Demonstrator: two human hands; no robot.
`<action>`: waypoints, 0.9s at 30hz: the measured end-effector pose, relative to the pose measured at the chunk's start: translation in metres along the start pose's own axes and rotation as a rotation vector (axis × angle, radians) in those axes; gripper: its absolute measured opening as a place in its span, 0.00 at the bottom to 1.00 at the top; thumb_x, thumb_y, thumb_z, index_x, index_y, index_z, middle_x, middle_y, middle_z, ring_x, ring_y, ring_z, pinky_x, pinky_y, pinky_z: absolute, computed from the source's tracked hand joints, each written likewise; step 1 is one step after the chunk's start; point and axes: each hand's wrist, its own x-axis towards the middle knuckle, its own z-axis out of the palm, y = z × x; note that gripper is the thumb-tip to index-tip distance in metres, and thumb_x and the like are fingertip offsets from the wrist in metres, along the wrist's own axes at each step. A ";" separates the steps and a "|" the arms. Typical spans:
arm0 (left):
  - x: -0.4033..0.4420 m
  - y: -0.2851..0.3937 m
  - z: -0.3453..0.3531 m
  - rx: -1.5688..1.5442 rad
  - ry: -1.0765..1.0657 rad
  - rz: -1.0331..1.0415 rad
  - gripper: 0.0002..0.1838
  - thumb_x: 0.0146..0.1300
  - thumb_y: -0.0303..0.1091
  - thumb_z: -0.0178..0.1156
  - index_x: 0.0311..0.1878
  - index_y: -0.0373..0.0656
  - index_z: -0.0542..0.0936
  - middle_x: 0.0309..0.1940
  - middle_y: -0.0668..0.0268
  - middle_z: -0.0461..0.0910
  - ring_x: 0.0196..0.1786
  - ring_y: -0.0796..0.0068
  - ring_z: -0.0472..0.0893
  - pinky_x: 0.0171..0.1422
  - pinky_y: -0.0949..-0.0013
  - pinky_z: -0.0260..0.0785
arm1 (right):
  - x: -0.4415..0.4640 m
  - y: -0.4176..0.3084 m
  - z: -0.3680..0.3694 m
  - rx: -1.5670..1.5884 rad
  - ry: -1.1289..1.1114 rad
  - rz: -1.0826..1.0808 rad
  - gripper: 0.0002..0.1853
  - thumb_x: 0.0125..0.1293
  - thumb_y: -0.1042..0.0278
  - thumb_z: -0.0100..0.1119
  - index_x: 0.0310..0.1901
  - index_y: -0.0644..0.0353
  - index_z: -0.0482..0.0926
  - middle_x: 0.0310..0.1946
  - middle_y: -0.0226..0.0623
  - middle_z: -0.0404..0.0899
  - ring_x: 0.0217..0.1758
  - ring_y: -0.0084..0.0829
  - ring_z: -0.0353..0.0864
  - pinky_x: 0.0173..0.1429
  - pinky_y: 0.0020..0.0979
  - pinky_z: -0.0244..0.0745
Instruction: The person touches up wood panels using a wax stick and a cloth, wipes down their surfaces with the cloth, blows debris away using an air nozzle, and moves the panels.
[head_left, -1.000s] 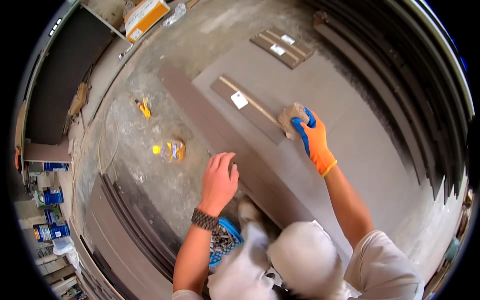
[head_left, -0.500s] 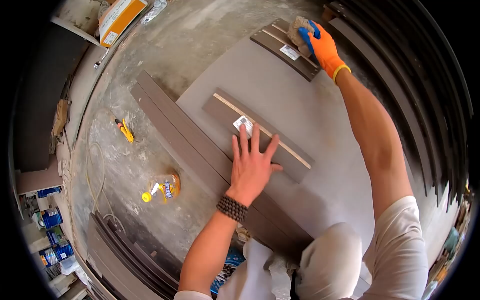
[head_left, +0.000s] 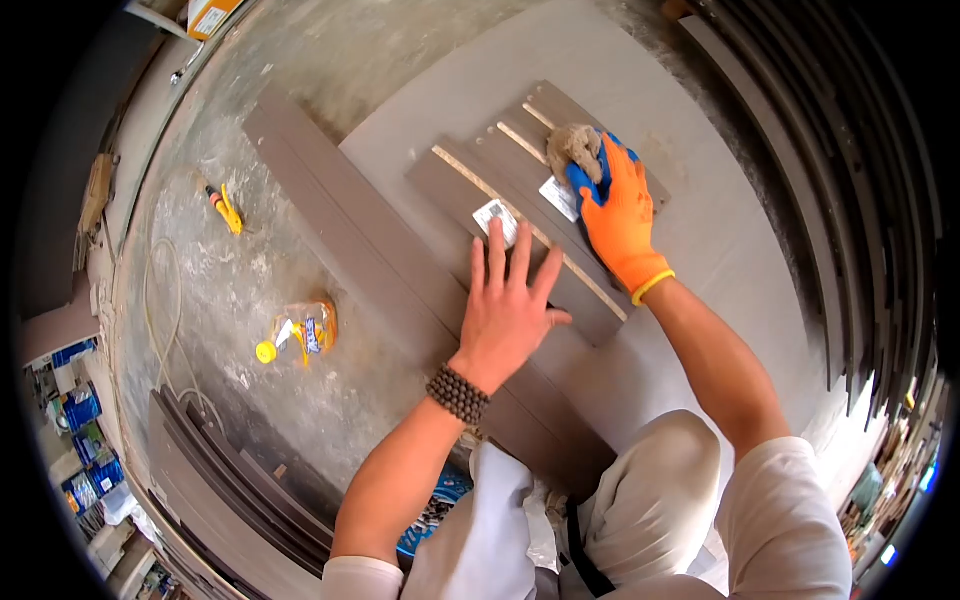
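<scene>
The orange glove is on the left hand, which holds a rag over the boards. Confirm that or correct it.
Wrong hand: the head view shows the orange glove on the right hand, which holds a rag over the boards.

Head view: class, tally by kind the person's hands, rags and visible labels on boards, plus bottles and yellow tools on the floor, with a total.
Hands: 2 (left hand, right hand)
Rag: 1
Labels: 2
Bottle: 1
Yellow tool: 1
Total: 7
</scene>
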 end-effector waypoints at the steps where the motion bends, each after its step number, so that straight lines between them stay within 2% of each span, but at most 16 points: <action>1: -0.015 0.008 0.002 0.002 -0.008 0.008 0.46 0.60 0.59 0.78 0.77 0.46 0.77 0.84 0.39 0.62 0.87 0.24 0.54 0.87 0.27 0.52 | -0.014 -0.002 -0.007 0.014 -0.044 0.016 0.40 0.67 0.69 0.72 0.80 0.58 0.70 0.78 0.48 0.75 0.82 0.58 0.69 0.87 0.54 0.61; 5: -0.067 0.050 0.010 -0.074 -0.016 -0.009 0.44 0.59 0.61 0.78 0.74 0.47 0.80 0.83 0.38 0.63 0.86 0.22 0.55 0.86 0.25 0.52 | -0.077 -0.002 -0.033 0.062 -0.086 0.047 0.42 0.65 0.75 0.72 0.81 0.58 0.69 0.80 0.47 0.73 0.84 0.61 0.66 0.87 0.53 0.62; 10: -0.091 0.071 0.021 -0.130 -0.025 0.056 0.39 0.61 0.55 0.79 0.73 0.50 0.81 0.85 0.40 0.62 0.88 0.25 0.55 0.86 0.27 0.54 | -0.105 0.013 -0.045 0.077 -0.148 0.137 0.43 0.67 0.76 0.70 0.84 0.55 0.65 0.85 0.45 0.66 0.87 0.62 0.61 0.87 0.54 0.61; 12: -0.092 0.070 0.017 -0.158 0.013 0.042 0.33 0.62 0.51 0.79 0.68 0.48 0.85 0.83 0.46 0.68 0.87 0.32 0.60 0.86 0.33 0.58 | -0.104 0.014 -0.044 0.048 -0.159 0.140 0.43 0.68 0.76 0.69 0.85 0.53 0.65 0.86 0.44 0.65 0.88 0.62 0.59 0.88 0.56 0.60; 13: -0.093 0.063 0.014 -0.158 0.015 0.035 0.33 0.62 0.51 0.79 0.68 0.48 0.85 0.83 0.46 0.68 0.87 0.32 0.60 0.86 0.33 0.58 | -0.103 0.015 -0.044 0.045 -0.143 0.104 0.43 0.69 0.78 0.68 0.85 0.52 0.65 0.86 0.45 0.65 0.87 0.60 0.61 0.86 0.53 0.63; 15: -0.101 0.039 0.005 -0.439 0.065 0.127 0.24 0.63 0.43 0.79 0.60 0.47 0.89 0.76 0.54 0.79 0.84 0.43 0.70 0.84 0.42 0.65 | -0.102 0.012 -0.048 0.080 -0.166 0.140 0.43 0.69 0.80 0.67 0.84 0.53 0.65 0.85 0.46 0.65 0.86 0.58 0.63 0.86 0.51 0.64; 16: -0.104 0.026 -0.020 -0.416 0.262 0.058 0.16 0.63 0.35 0.77 0.54 0.45 0.92 0.68 0.60 0.86 0.78 0.50 0.77 0.82 0.47 0.70 | -0.097 0.010 -0.051 0.114 -0.178 0.186 0.43 0.69 0.81 0.67 0.84 0.54 0.65 0.85 0.47 0.65 0.86 0.57 0.65 0.85 0.49 0.66; 17: -0.116 0.002 -0.038 -0.378 0.386 -0.055 0.18 0.65 0.32 0.74 0.58 0.42 0.90 0.67 0.57 0.86 0.73 0.48 0.80 0.78 0.48 0.73 | -0.093 0.008 -0.055 0.077 -0.134 0.147 0.38 0.69 0.84 0.65 0.82 0.57 0.70 0.79 0.49 0.74 0.81 0.52 0.75 0.81 0.43 0.71; 18: -0.142 -0.017 -0.045 -0.319 0.556 -0.353 0.20 0.67 0.29 0.73 0.62 0.38 0.87 0.64 0.56 0.86 0.68 0.53 0.82 0.74 0.52 0.74 | -0.087 0.007 -0.060 0.087 -0.144 0.152 0.38 0.69 0.84 0.65 0.82 0.57 0.70 0.79 0.49 0.74 0.81 0.52 0.75 0.81 0.43 0.71; 19: -0.167 -0.046 -0.054 -0.167 0.720 -0.552 0.24 0.69 0.28 0.72 0.68 0.36 0.83 0.62 0.56 0.85 0.64 0.58 0.82 0.71 0.54 0.74 | -0.077 0.005 -0.066 0.197 -0.138 0.195 0.35 0.70 0.84 0.65 0.80 0.60 0.73 0.73 0.49 0.79 0.77 0.49 0.79 0.80 0.41 0.73; 20: -0.203 -0.082 -0.051 -0.266 0.832 -0.820 0.31 0.72 0.29 0.73 0.75 0.36 0.75 0.68 0.54 0.80 0.67 0.61 0.79 0.73 0.54 0.71 | -0.068 0.001 -0.074 0.306 -0.131 0.239 0.33 0.71 0.84 0.65 0.77 0.62 0.75 0.68 0.48 0.84 0.73 0.45 0.83 0.78 0.39 0.74; 21: -0.226 -0.110 -0.056 -0.221 0.830 -0.944 0.37 0.71 0.31 0.75 0.79 0.37 0.70 0.72 0.51 0.76 0.72 0.59 0.76 0.76 0.52 0.70 | -0.060 -0.017 -0.082 0.508 -0.096 0.290 0.27 0.74 0.81 0.66 0.74 0.67 0.79 0.61 0.42 0.88 0.65 0.35 0.86 0.73 0.34 0.78; 22: -0.243 -0.131 -0.058 -0.178 0.826 -1.067 0.43 0.70 0.32 0.78 0.82 0.38 0.65 0.77 0.47 0.72 0.77 0.57 0.72 0.79 0.49 0.68 | -0.054 -0.030 -0.089 0.510 -0.097 0.297 0.27 0.74 0.81 0.66 0.74 0.67 0.79 0.61 0.42 0.88 0.65 0.35 0.86 0.73 0.34 0.78; 25: -0.259 -0.179 -0.033 -0.385 0.855 -1.063 0.48 0.68 0.30 0.80 0.83 0.38 0.60 0.81 0.43 0.65 0.83 0.57 0.66 0.83 0.48 0.65 | -0.036 -0.060 -0.097 1.136 -0.377 0.588 0.27 0.77 0.72 0.70 0.74 0.67 0.78 0.60 0.35 0.87 0.61 0.26 0.86 0.69 0.30 0.81; 26: -0.256 -0.190 -0.025 -0.385 0.861 -1.067 0.48 0.68 0.30 0.80 0.83 0.38 0.60 0.81 0.43 0.65 0.83 0.57 0.66 0.83 0.48 0.65 | -0.033 -0.065 -0.092 1.134 -0.383 0.583 0.27 0.77 0.72 0.70 0.74 0.67 0.78 0.60 0.35 0.87 0.61 0.26 0.86 0.69 0.30 0.81; 27: -0.248 -0.201 -0.017 -0.470 0.885 -0.934 0.48 0.66 0.28 0.80 0.83 0.36 0.60 0.82 0.44 0.64 0.84 0.56 0.66 0.85 0.50 0.63 | -0.030 -0.069 -0.086 1.184 -0.499 0.583 0.28 0.78 0.70 0.69 0.75 0.65 0.76 0.60 0.35 0.87 0.62 0.27 0.86 0.68 0.31 0.82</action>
